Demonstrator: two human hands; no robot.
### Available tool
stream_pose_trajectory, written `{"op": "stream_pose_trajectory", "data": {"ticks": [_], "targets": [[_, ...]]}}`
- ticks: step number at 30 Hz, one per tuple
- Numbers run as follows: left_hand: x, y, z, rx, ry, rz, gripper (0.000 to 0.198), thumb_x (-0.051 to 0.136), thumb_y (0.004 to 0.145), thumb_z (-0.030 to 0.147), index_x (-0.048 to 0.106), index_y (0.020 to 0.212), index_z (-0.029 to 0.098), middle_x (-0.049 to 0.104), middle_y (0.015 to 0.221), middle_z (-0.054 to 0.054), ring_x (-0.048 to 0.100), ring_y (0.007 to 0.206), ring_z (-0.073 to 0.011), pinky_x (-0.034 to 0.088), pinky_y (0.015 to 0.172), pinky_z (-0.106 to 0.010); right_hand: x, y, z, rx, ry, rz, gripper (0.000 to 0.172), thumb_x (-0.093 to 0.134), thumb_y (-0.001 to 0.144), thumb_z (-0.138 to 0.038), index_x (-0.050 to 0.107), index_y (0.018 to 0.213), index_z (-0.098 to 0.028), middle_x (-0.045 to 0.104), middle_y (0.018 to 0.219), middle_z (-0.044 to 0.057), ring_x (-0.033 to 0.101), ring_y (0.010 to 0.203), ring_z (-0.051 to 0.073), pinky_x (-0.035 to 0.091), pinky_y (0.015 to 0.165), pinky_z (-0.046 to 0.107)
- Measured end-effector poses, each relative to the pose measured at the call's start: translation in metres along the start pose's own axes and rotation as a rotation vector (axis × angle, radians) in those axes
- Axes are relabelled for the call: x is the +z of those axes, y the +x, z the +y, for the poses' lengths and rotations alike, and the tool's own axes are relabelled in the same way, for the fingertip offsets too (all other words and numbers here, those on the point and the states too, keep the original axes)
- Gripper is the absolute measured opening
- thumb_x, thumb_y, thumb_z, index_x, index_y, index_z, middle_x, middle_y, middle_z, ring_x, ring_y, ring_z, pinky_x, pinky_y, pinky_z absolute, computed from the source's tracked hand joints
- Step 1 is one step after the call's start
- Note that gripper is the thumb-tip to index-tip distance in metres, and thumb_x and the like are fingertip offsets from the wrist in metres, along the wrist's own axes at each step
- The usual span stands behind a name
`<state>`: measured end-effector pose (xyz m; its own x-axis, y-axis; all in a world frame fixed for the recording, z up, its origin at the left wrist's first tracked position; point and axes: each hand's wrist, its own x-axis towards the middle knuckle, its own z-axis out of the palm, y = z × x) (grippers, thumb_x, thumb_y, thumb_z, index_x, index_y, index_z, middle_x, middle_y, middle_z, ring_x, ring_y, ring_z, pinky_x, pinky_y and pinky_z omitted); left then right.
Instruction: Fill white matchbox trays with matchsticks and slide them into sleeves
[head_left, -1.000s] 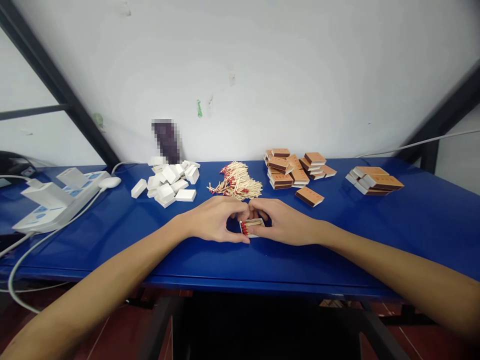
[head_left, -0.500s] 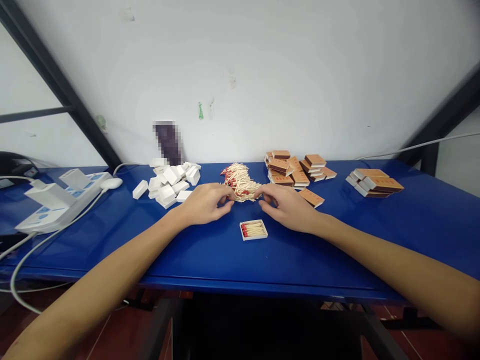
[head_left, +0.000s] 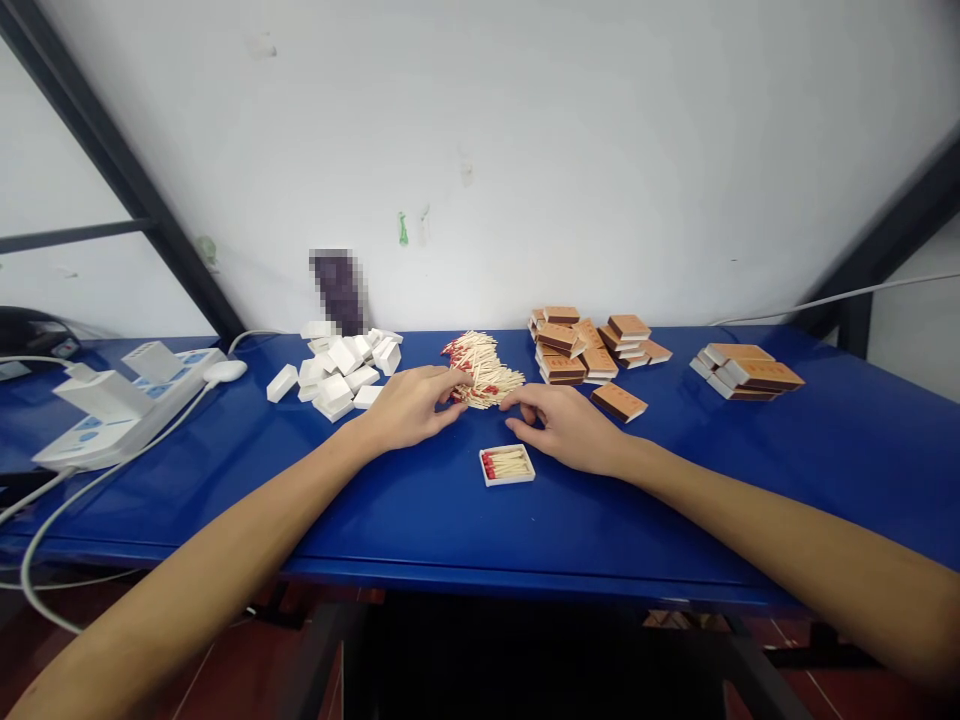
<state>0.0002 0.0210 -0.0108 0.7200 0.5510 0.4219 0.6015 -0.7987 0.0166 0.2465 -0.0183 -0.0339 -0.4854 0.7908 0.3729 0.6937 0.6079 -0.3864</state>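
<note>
Lying crosswise, the match tray (head_left: 507, 465) — open — points its heads (head_left: 489, 464) left.

Glossy blue table (head_left: 420, 520) — wooden matches (head_left: 484, 365) (cardboard tray (head_left: 508, 465)).

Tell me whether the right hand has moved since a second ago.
Yes. The right hand has left the filled match tray it was cupping and gone toward the wall; its fingers now reach the loose match pile.
</note>
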Motion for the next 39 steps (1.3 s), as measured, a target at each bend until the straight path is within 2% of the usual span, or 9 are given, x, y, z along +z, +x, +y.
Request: {"op": "stream_pose_trajectory", "data": {"ticks": [3,6,11,17,20,24,34,39], "targets": [[0.003,0.002,0.002,0.063,0.028,0.047,0.023,0.053,0.093,0.028,0.061,0.113,0.019,0.063,0.087,-0.003,0.058,0.080,-0.0169,0.041,0.069,-0.028,0.001,0.001,-0.001,0.011,-0.010,0.028,0.015,0.060,0.086,-0.020,0.066,0.100,-0.019,0.057,0.068,-0.003,0.051,0.061,0.012,0.034,0.058,0.024],[0.002,0.002,0.002,0.079,0.039,0.051,0.019,0.055,0.088,0.022,0.061,0.105,0.018,0.062,0.090,-0.003,0.057,0.083,-0.0177,0.042,0.070,-0.029,0.002,0.005,-0.002,-0.053,-0.105,0.101,0.017,0.061,0.087,-0.020,0.066,0.103,-0.019,0.062,0.075,-0.001,0.054,0.064,0.013,0.036,0.060,0.025],[-0.006,0.000,-0.003,-0.008,0.074,0.027,0.021,0.050,0.079,0.013,0.059,0.098,0.018,0.060,0.092,-0.005,0.056,0.084,-0.0191,0.043,0.073,-0.031,0.008,0.018,-0.004,-0.251,-0.369,0.137,0.018,0.062,0.089,-0.023,0.066,0.105,-0.018,0.070,0.091,0.007,0.060,0.075,0.018,0.037,0.063,0.028],[-0.010,-0.001,-0.006,-0.048,0.135,-0.051,0.011,0.051,0.083,0.019,0.062,0.085,0.018,0.058,0.085,-0.005,0.052,0.080,-0.0195,0.040,0.074,-0.033,0.014,0.031,-0.006,-0.287,-0.541,0.118,0.018,0.053,0.096,-0.029,0.067,0.098,-0.017,0.071,0.087,0.008,0.060,0.073,0.019,0.036,0.065,0.030],[-0.010,-0.001,-0.004,-0.056,0.089,-0.098,0.012,0.055,0.085,0.023,0.066,0.083,0.018,0.060,0.087,-0.005,0.052,0.081,-0.0191,0.040,0.075,-0.033,0.015,0.032,-0.006,-0.292,-0.537,0.128,0.020,0.053,0.096,-0.029,0.068,0.091,-0.017,0.070,0.084,0.008,0.060,0.072,0.019,0.035,0.064,0.030],[-0.009,0.000,-0.003,-0.061,0.061,-0.133,0.017,0.057,0.087,0.025,0.071,0.094,0.019,0.062,0.091,-0.005,0.054,0.086,-0.0200,0.040,0.076,-0.033,0.015,0.027,-0.003,-0.257,-0.496,0.142,0.021,0.054,0.095,-0.029,0.069,0.086,-0.017,0.072,0.084,0.007,0.061,0.071,0.018,0.035,0.064,0.029],[-0.004,-0.002,-0.006,-0.067,0.001,-0.156,0.019,0.056,0.090,0.027,0.071,0.098,0.019,0.062,0.093,-0.005,0.056,0.089,-0.0206,0.042,0.080,-0.034,0.015,0.022,0.004,-0.197,-0.308,0.067,0.022,0.053,0.095,-0.027,0.072,0.102,-0.020,0.075,0.089,0.005,0.065,0.075,0.018,0.036,0.060,0.027],[-0.006,-0.001,-0.003,-0.063,-0.082,-0.172,0.016,0.056,0.089,0.025,0.070,0.093,0.019,0.062,0.090,-0.004,0.056,0.087,-0.0194,0.042,0.080,-0.034,0.012,0.021,0.003,-0.201,-0.240,0.045,0.020,0.053,0.094,-0.025,0.072,0.094,-0.019,0.073,0.084,0.005,0.063,0.072,0.016,0.035,0.060,0.026]]}}
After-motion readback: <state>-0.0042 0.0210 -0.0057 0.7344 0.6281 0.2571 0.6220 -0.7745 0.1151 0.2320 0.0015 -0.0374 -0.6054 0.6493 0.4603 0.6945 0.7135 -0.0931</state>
